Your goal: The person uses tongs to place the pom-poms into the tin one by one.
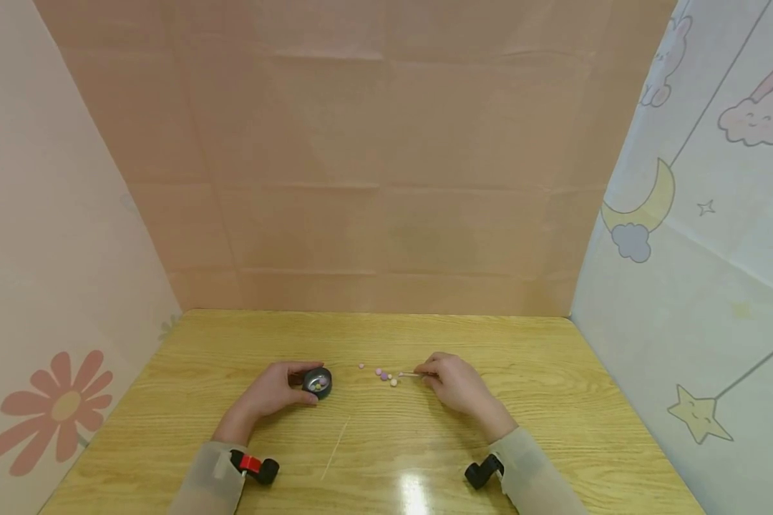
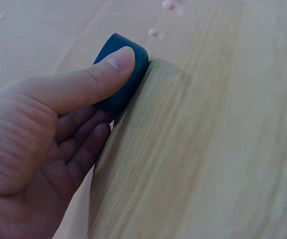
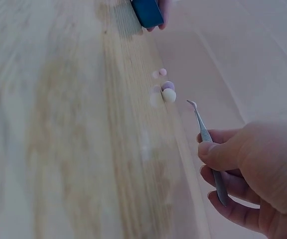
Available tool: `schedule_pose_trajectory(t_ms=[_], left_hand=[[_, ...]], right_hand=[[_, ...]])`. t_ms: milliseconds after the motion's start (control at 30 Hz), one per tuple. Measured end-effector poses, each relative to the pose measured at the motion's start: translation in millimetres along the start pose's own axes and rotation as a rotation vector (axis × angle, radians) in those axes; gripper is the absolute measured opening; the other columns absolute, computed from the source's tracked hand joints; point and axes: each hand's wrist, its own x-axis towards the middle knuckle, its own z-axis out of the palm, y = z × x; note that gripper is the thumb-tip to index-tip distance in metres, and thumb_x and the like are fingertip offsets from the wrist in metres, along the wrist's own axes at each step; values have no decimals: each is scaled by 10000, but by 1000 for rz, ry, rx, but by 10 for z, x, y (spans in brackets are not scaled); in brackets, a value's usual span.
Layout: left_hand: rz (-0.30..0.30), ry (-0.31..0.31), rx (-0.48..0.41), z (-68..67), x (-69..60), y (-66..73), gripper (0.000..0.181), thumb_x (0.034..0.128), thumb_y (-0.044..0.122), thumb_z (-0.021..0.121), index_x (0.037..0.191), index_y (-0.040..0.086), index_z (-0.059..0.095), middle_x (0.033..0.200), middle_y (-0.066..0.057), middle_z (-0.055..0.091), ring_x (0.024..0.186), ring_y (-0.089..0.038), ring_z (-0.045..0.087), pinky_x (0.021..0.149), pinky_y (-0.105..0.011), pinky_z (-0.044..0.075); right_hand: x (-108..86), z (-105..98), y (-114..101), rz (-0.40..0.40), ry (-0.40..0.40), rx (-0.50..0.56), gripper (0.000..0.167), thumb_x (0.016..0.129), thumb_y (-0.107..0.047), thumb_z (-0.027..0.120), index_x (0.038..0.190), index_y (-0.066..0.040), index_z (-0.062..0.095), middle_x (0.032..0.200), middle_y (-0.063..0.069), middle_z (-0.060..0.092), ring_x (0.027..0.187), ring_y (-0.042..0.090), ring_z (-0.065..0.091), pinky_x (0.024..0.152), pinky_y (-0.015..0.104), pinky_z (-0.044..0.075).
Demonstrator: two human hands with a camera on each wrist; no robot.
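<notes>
My left hand (image 1: 272,392) grips a small dark round container (image 1: 318,383) by its sides, thumb on the near side; the head view shows small balls inside. In the left wrist view the thumb of the left hand (image 2: 49,124) presses the container's wall (image 2: 126,84). My right hand (image 1: 459,386) pinches metal tweezers (image 3: 207,134) with a bent tip, and something small and pale shows at that tip. Left of the tweezers in the head view lie loose balls: a purple one (image 1: 383,375), a cream one (image 1: 394,383) and several smaller ones.
A pink ball (image 1: 361,365) lies apart, between the container and the other balls. A thin pale line (image 1: 336,448) runs along the wooden table (image 1: 373,429) nearer me. Brown paper (image 1: 380,157) stands behind the table, with patterned sheets at both sides.
</notes>
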Motion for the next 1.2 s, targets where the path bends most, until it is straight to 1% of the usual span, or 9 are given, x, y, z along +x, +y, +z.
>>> schedule_pose_trajectory(t_ms=[200,400,500,567,700,800,900,1100,1200], left_hand=[[-20,4,9,-2,0,-5,700,840,246,949,1465,94,674,1394,-106,692,1197,-258,666,1001,-413,541],[-23,3,9,2,6,-21,704,834,259,954,1465,117,678,1395,-87,693,1202,-246,664,1011,-439,537],[-22,2,1,2,15,-29,707,830,266,957,1466,129,679,1399,-79,691,1208,-243,658,1020,-453,531],[-27,3,0,1,22,-38,709,828,277,958,1466,143,681,1398,-67,691,1210,-231,657,1020,-430,530],[-10,2,0,-8,16,-47,707,833,269,955,1464,113,678,1395,-93,692,1207,-250,665,1012,-419,541],[-4,4,2,21,-19,-16,704,839,262,951,1464,92,675,1391,-108,693,1200,-259,671,1000,-409,548],[-14,9,-4,52,-55,26,701,840,252,950,1465,95,675,1386,-106,696,1196,-258,672,1003,-420,545],[-30,25,2,110,-127,114,689,839,245,950,1458,106,683,1379,-101,700,1191,-256,673,1005,-433,544],[-34,31,6,141,-153,134,691,838,247,951,1459,108,683,1377,-100,700,1192,-260,675,1004,-440,547]], right_hand=[[14,-3,-13,23,-8,15,224,1002,-65,755,1199,-141,826,1108,22,796,999,208,751,838,423,614],[31,-9,-44,22,-6,22,230,1007,-68,751,1204,-162,826,1117,18,798,994,198,754,820,410,615],[34,-11,-79,3,10,22,230,1006,-65,753,1195,-173,827,1113,7,797,995,196,755,823,410,616],[43,-9,-108,-12,17,23,232,1006,-65,752,1192,-181,828,1112,3,797,995,196,756,823,410,617],[84,21,-162,-45,12,8,234,1010,-63,744,1198,-175,826,1115,6,802,995,192,760,823,403,616],[92,35,-207,-65,1,4,231,1015,-72,740,1204,-173,826,1124,5,805,994,179,762,823,390,617],[108,49,-273,-91,-6,6,225,1017,-76,738,1204,-164,828,1121,5,806,993,168,762,823,379,617],[141,74,-440,-135,-30,38,223,1024,-88,735,1226,-128,818,1113,13,807,951,148,756,763,343,599],[165,103,-519,-154,-31,38,223,1031,-101,729,1234,-130,818,1123,9,806,979,157,760,799,357,608]])
